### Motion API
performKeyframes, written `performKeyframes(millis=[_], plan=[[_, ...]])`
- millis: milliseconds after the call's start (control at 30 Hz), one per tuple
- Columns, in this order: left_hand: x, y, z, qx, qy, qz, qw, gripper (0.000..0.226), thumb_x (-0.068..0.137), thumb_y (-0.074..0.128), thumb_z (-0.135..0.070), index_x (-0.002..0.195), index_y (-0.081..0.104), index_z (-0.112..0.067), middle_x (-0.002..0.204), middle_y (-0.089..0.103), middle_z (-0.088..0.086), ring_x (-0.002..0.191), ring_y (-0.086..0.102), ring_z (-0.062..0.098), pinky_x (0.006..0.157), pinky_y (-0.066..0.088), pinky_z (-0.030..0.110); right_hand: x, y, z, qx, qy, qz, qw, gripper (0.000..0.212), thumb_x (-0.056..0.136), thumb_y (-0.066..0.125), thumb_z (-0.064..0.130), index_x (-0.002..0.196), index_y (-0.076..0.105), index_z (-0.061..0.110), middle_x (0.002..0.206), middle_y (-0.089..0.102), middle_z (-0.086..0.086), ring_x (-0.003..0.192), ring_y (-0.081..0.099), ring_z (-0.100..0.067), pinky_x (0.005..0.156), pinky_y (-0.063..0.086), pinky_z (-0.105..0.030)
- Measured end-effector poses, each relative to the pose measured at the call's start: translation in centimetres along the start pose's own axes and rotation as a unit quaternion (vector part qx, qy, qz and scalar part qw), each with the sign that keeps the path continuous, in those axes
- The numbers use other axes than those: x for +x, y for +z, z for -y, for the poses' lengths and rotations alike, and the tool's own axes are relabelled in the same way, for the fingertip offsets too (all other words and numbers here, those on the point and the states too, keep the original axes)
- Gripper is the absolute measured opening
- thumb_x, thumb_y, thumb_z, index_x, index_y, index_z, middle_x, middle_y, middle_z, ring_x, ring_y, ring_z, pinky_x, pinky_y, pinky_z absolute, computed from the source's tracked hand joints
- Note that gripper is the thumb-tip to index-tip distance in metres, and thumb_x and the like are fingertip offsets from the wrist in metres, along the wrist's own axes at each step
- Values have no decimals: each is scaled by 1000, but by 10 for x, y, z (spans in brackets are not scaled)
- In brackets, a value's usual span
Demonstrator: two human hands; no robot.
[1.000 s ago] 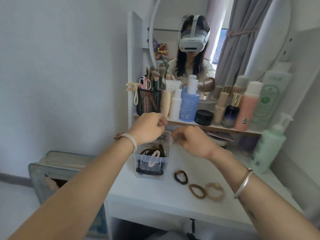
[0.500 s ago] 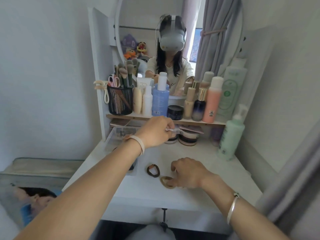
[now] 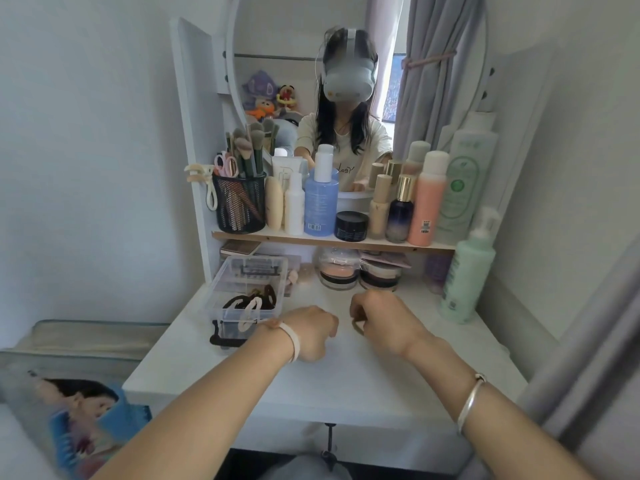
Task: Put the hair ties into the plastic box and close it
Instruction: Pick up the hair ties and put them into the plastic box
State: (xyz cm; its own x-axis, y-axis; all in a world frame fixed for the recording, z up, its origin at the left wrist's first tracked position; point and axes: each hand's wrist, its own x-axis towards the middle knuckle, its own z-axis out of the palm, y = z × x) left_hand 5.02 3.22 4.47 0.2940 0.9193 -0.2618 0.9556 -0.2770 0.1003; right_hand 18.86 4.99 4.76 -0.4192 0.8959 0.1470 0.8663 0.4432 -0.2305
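The clear plastic box (image 3: 221, 308) stands open on the left of the white table (image 3: 346, 382), its lid (image 3: 256, 268) tilted up behind it. Several dark hair ties and a pale one (image 3: 254, 301) lie inside. My left hand (image 3: 311, 332), a pale tie around its wrist, rests curled shut on the table just right of the box, over the spot where the dark hair tie lay; that tie is hidden. My right hand (image 3: 384, 320) is beside it, shut on a brown hair tie (image 3: 356, 328) whose loop shows at the fingers.
A shelf above the table carries a black mesh brush holder (image 3: 239, 202) and several bottles. Powder jars (image 3: 341, 275) sit under it, and a green pump bottle (image 3: 467, 271) stands at the right. A mirror (image 3: 346, 98) hangs behind. A grey case (image 3: 86, 341) lies left of the table.
My left hand dropped from near the shelf down to the table, covering the dark tie. My right hand closed on the brown tie and rose a little. No loose ties show on the table.
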Motion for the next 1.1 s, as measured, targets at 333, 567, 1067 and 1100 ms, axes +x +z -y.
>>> performKeyframes(millis=[333,567,1067,1100], plan=[[-3,-33,-15,-46,34,-125,990,34,84,47,2,115,56,-9,126,55,15,115,52,29,95,43,35,11,-46,12,87,-20,-193,977,25,74,53,-10,88,67,4,100,68,-15,95,61,-29,83,45,-29],[-25,-66,43,-105,-18,-252,962,20,79,58,-2,95,64,-11,101,65,8,97,61,24,80,47,28,24,-60,38,118,-46,-221,967,15,78,59,-3,89,67,3,98,67,-14,90,59,-27,76,39,-22],[-63,-56,110,-135,-99,-280,945,24,88,46,-8,106,61,-9,111,63,11,106,58,26,89,46,33,69,-19,117,148,-138,-124,971,18,80,57,-4,94,65,4,104,67,-14,98,59,-26,82,43,-26],[-65,-57,112,-139,-104,-297,939,25,88,45,-7,108,60,-9,114,63,11,108,58,26,92,46,35,72,-15,118,138,-141,-104,975,19,81,57,-3,96,65,5,107,66,-13,100,59,-26,85,44,-29]])
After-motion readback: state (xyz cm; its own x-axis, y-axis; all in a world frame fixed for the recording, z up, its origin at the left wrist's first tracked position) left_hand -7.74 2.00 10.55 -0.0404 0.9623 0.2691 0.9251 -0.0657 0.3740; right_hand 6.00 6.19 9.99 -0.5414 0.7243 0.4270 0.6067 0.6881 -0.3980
